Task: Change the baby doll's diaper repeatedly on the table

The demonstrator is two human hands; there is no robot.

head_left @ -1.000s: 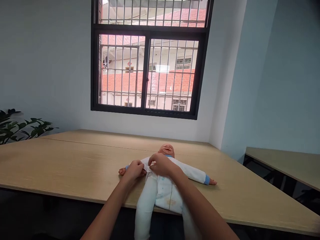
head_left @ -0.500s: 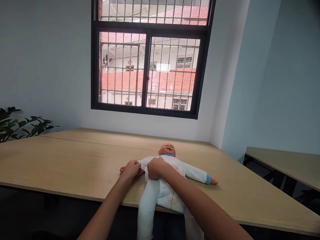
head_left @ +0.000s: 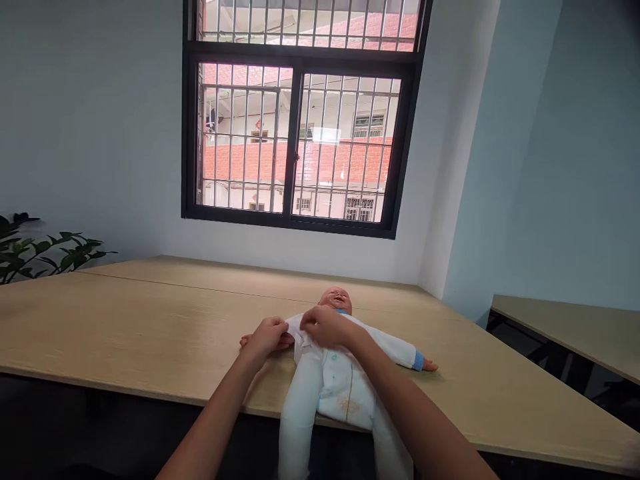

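now both hands (head_left: 295,332) pinch the doll's romper (head_left: 340,380) at its chest.

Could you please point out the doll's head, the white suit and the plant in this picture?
doll's head (head_left: 336,300): head view, on the middle of the head.
white suit (head_left: 345,390): head view, on the belly part of the cloth.
plant (head_left: 35,252): head view, on the leaves at the left edge.
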